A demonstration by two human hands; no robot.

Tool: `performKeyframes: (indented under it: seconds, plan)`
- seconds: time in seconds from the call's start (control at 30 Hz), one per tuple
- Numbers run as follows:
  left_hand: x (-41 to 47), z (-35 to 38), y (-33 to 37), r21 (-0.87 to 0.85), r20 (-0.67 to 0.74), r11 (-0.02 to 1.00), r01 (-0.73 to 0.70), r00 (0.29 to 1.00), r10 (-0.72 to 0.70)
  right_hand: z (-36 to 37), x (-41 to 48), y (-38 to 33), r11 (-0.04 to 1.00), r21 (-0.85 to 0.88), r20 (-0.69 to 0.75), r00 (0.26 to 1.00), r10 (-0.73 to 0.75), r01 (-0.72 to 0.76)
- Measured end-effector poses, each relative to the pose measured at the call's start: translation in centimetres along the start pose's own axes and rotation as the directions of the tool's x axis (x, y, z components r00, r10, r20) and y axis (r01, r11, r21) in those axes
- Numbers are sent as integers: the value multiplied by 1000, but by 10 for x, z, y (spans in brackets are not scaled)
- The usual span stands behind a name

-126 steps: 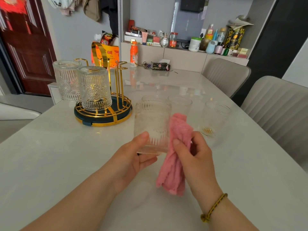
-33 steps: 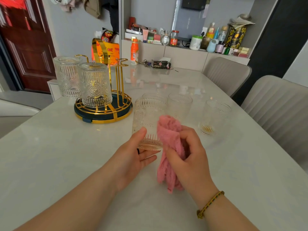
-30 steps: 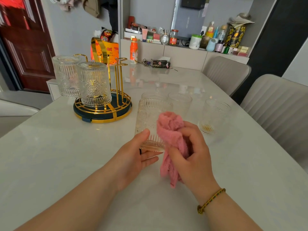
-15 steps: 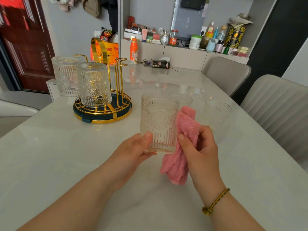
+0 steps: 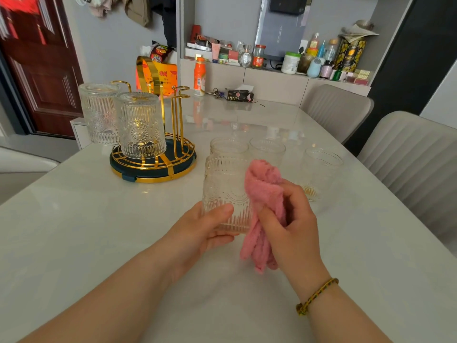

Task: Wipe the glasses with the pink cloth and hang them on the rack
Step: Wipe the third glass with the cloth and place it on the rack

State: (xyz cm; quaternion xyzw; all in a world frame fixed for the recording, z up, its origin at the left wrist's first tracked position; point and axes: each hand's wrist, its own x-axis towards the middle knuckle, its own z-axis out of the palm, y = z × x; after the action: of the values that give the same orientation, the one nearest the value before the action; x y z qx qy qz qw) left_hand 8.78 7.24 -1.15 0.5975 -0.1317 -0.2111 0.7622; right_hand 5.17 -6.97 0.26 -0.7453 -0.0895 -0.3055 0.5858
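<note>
While the left hand [image 5: 197,233] grips the embossed glass [image 5: 226,194] upright at centre frame above the table [image 5: 74,231], the right hand [image 5: 289,226] presses the bunched pink cloth [image 5: 264,189] against its side; two glasses [image 5: 141,127] hang inverted on the gold rack [image 5: 158,167], upper left.

Rack [image 5: 153,167] stands left of the glasses [image 5: 267,151].

Left hand [image 5: 197,231] grips embossed glass [image 5: 226,191]; right hand [image 5: 289,226] presses pink cloth [image 5: 265,194] against its side.

cloth [image 5: 265,191] partly inside right hand [image 5: 294,229], chair [image 5: 415,154] cropped
</note>
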Motion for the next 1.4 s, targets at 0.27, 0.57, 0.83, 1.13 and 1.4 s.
performKeyframes:
  seconds: [0.27,0.57,0.83,1.13,1.4]
  plan:
    - [-5,4,6,-205,-27,976,-77,997,73,5,-4,2,993,18,24,993,114,-114]
    - [-13,15,0,-110,109,994,-22,993,34,-13,5,-15,1000,20,-101,995,23,-21]
    - [-7,6,7,-220,-43,976,-7,999,-3,-2,-1,-10,993,-25,117,986,117,-115]
    - [-12,11,3,-147,40,989,33,999,-28,-6,3,-14,979,74,-51,980,194,-190]
    - [-10,7,10,-106,-62,994,13,998,-20,-2,1,-10,930,225,26,956,292,-290]
